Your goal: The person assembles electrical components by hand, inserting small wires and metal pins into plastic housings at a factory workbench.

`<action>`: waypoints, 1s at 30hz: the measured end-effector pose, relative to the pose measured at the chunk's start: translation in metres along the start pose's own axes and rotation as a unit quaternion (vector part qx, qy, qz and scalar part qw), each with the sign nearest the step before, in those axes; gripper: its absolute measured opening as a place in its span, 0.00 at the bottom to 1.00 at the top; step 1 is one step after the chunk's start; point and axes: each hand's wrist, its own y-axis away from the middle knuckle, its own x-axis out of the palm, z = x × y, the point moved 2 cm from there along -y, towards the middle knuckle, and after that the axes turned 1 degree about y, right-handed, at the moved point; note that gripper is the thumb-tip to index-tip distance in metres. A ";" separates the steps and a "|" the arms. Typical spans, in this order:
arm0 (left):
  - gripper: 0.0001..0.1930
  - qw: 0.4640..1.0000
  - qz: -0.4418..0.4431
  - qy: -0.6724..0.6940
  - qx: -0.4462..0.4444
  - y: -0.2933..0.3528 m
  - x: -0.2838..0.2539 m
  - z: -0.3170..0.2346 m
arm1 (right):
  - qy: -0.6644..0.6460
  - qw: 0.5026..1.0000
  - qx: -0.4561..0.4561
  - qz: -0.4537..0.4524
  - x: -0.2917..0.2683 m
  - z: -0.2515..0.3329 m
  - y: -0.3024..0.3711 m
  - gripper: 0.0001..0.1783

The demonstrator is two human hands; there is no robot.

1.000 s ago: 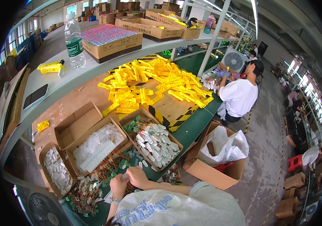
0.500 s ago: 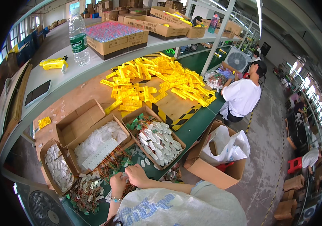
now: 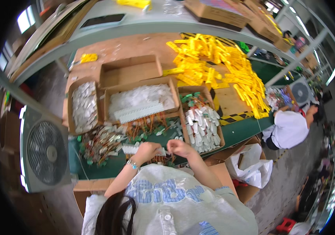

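Observation:
My left hand (image 3: 147,151), with a beaded bracelet at its wrist, lies closed over a short white strip (image 3: 130,149) near the bench's front edge. The strip shows on both sides of the hand, and orange wires hang below it. Just to the right, my right hand (image 3: 180,148) is closed in a pinch; what its fingertips hold is too small and blurred to make out. A longer white slotted strip (image 3: 142,112) with wired green boards rests across a box of clear plastic pieces (image 3: 105,100). White-cased parts with wires (image 3: 202,129) fill the box right of my hands.
Loose wired boards (image 3: 101,147) lie left of my hands. Behind are a box of white pieces (image 3: 84,105), an open carton (image 3: 130,70) and piled yellow casings (image 3: 222,62). A fan (image 3: 46,152) stands left, a bag-lined carton (image 3: 249,164) right. A person in white (image 3: 291,129) works beyond.
The view has swung to the right in the picture and become more level over the bench. My hands, close together before, are now slightly apart, the left over the white strip.

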 end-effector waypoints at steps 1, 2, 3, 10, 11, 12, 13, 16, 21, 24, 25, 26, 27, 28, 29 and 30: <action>0.08 1.000 -0.004 -0.003 -0.018 0.003 -0.001 0.004 | -0.018 0.999 -0.029 -0.024 -0.007 -0.002 0.007 0.05; 0.09 0.999 -0.006 -0.006 -0.032 0.006 -0.005 0.007 | -0.035 0.996 -0.060 -0.051 -0.016 0.000 0.014 0.05; 0.09 0.999 -0.023 -0.002 -0.048 0.013 -0.010 0.009 | 0.004 0.997 -0.026 -0.071 -0.022 0.002 0.017 0.05; 0.08 0.996 -0.065 -0.020 -0.063 0.034 0.002 0.014 | 0.154 0.949 -0.105 -0.255 0.002 0.080 0.038 0.07; 0.06 0.996 -0.062 -0.031 -0.060 0.036 0.002 0.011 | 0.201 0.931 -0.143 -0.268 0.018 0.092 0.033 0.06; 0.04 0.996 -0.059 -0.044 -0.057 0.037 0.002 0.008 | 0.246 0.910 -0.182 -0.279 0.033 0.104 0.025 0.06; 0.04 0.995 -0.065 -0.043 -0.069 0.040 0.006 0.010 | 0.277 0.898 -0.172 -0.296 0.049 0.109 0.015 0.04; 0.05 0.993 -0.085 -0.052 -0.060 0.045 0.017 0.014 | 0.441 0.835 -0.185 -0.271 0.076 0.106 -0.022 0.03; 0.06 0.992 -0.089 -0.061 -0.068 0.052 0.018 0.015 | 0.288 0.924 -0.174 -0.181 0.122 0.080 -0.093 0.03; 0.08 0.990 -0.106 -0.057 -0.073 0.058 0.016 0.014 | 0.226 0.954 -0.159 -0.120 0.151 0.072 -0.137 0.05; 0.08 0.989 -0.113 -0.055 -0.076 0.059 0.015 0.015 | 0.198 0.962 -0.150 -0.114 0.157 0.066 -0.153 0.05; 0.08 0.989 -0.113 -0.055 -0.075 0.059 0.014 0.015 | 0.171 0.968 -0.143 -0.112 0.159 0.059 -0.168 0.05; 0.08 0.989 -0.104 -0.054 -0.087 0.059 0.014 0.015 | 0.138 0.977 -0.127 -0.100 0.156 0.048 -0.183 0.10; 0.07 0.989 -0.096 -0.052 -0.102 0.060 0.015 0.017 | 0.138 0.977 -0.126 -0.100 0.155 0.038 -0.194 0.10; 0.07 0.989 -0.095 -0.050 -0.100 0.060 0.016 0.017 | 0.147 0.980 -0.080 -0.107 0.152 0.028 -0.202 0.13; 0.07 0.989 -0.093 -0.044 -0.102 0.060 0.016 0.019 | 0.155 0.981 -0.036 -0.115 0.146 0.018 -0.205 0.16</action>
